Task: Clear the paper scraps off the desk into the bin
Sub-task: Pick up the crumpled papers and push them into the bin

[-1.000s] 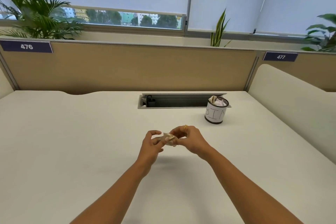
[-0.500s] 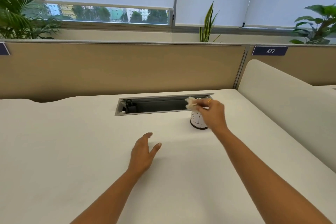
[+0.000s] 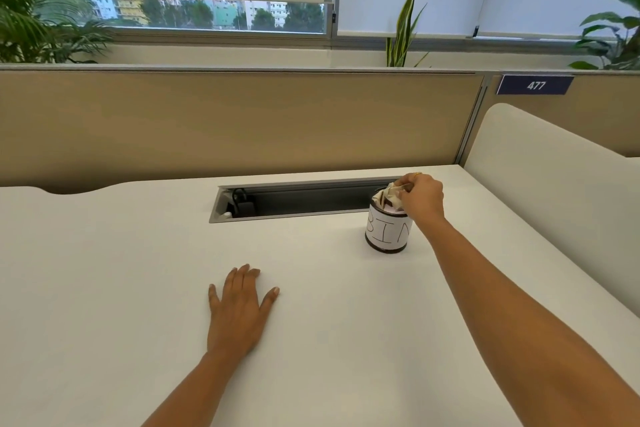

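Two hands show in your view. Your right hand [image 3: 423, 197] reaches out over the bin [image 3: 388, 229], and its fingers [image 3: 404, 184] are pinched together on a paper scrap [image 3: 391, 193]. The scrap is crumpled and pale. It sits just under your fingertips, right at the mouth of the bin, and its lower part is already inside the rim. The top part pokes up between your fingers and the rim. So the grip of that hand is clamped on the scrap, and the scrap touches the bin's top edge or hangs just inside it; you cannot tell which.

The bin is a small round pot with a white label that says BIN. It stands upright on the counter [image 3: 138, 270], near the far right side. More paper shows inside it, under the scrap you hold. A thin gold ring [image 3: 418, 174] shows on one finger of your right hand.

Your left hand [image 3: 239, 308] lies flat on the counter, palm down, with fingers spread apart. It holds nothing. It is well apart from the bin, nearer to you and to the left.

Just behind the bin is a long grey slot [image 3: 298, 199] cut into the counter, with a black plug [image 3: 244, 204] at its left end.
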The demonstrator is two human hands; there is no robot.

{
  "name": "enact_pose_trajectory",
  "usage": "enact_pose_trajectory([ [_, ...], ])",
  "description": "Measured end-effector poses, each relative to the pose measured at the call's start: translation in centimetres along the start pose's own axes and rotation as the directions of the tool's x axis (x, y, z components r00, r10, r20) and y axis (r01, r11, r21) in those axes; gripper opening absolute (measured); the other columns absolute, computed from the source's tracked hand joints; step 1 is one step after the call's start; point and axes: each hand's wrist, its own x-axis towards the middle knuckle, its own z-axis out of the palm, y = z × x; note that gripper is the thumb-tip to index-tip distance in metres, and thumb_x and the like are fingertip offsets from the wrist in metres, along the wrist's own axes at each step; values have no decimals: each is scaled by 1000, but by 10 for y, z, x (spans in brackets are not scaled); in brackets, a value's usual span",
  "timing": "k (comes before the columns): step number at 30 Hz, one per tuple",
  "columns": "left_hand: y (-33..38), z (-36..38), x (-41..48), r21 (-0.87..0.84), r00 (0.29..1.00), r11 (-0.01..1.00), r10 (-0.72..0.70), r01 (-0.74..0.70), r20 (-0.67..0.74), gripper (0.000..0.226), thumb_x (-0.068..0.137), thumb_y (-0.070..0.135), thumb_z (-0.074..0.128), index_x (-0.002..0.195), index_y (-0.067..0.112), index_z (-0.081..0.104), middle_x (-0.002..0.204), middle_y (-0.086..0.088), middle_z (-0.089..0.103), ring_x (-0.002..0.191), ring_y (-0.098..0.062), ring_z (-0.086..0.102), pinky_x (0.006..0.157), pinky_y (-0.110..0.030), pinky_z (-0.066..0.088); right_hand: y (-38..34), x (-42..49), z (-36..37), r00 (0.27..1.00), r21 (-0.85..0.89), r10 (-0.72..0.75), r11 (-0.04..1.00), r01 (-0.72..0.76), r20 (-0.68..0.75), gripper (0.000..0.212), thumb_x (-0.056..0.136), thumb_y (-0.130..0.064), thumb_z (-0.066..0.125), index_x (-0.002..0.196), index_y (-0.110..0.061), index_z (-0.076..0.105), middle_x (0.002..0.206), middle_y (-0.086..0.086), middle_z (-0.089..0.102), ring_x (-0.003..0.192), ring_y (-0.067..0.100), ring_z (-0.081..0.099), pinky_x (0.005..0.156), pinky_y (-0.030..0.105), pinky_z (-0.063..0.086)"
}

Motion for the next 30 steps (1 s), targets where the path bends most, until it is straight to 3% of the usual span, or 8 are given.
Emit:
enact_pose_trajectory([
  [8,3,-3,-3,26,1000,1000,-2,2,-5,53,93,50,31,138,22,28,153,4,22,143,-11,11,118,-45,4,-7,22,10,980,-299,43,954,16,192,27,86,-10,64,112,0,65,116,19,63,109,30,59,93,33,50],
  [13,3,-2,-2,63,1000,998,-2,2,7,63,89,61,19,138,23,26,153,5,21,143,-11,11,118,-45,5,-8,30,16,969,-433,22,897,89,245,29,89,-6,57,118,1,59,119,18,63,109,28,62,90,30,51],
  [15,3,-1,-2,54,1000,999,-3,3,3,57,91,56,25,138,23,27,153,5,22,143,-11,11,119,-45,5,-9,30,21,965,-486,9,865,124,261,29,90,-4,54,118,4,56,119,20,62,108,30,62,88,32,52],
  [23,1,1,-2,37,1000,999,-6,7,-3,53,92,52,30,137,24,28,152,6,23,143,-11,12,118,-44,4,-12,31,31,935,-550,-9,806,217,355,26,93,-3,46,117,5,54,119,21,62,108,33,61,90,35,51],
  [30,1,1,-1,35,1000,999,-2,3,-10,51,92,52,31,136,24,29,150,6,25,142,-11,14,118,-44,5,-10,31,31,923,-527,-7,819,227,385,26,93,-3,46,115,6,56,114,22,63,103,32,61,90,35,50],
])
